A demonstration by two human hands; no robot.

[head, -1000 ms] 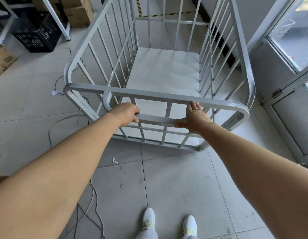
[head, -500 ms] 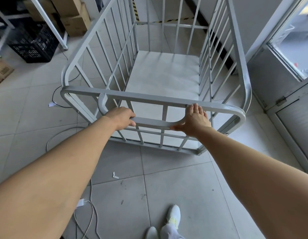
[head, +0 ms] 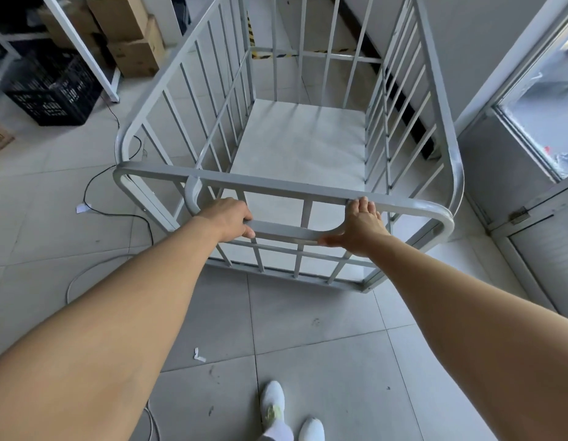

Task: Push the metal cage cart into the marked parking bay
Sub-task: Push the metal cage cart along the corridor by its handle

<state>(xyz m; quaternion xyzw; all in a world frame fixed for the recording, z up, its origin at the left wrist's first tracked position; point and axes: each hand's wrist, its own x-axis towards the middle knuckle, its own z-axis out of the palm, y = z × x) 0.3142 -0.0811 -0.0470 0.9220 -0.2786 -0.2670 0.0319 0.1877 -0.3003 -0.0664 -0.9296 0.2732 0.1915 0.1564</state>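
Observation:
The grey metal cage cart (head: pixel 168 173) stands in front of me on the tiled floor, its barred sides rising around a bare flat deck. My left hand (head: pixel 227 219) is curled around the left end of the curved handle bar (head: pixel 289 232) on the near side. My right hand (head: pixel 360 227) presses on the handle's right end, thumb under the bar and fingers stretched up to the top rail. Yellow-and-black striped floor tape (head: pixel 266 54) shows through the cart's far bars, just beyond its front.
A black plastic crate (head: pixel 50 90) and cardboard boxes (head: pixel 130 36) sit by a white rack leg at the upper left. A black cable (head: pixel 117 198) and a white cable (head: pixel 76 281) lie on the floor left of the cart. A door and window frame (head: pixel 527 192) stand close on the right.
The cart has rolled forward with both hands on its handle, the crate and boxes now nearer. My feet have stepped after it. The right fingers have stretched up to the top rail.

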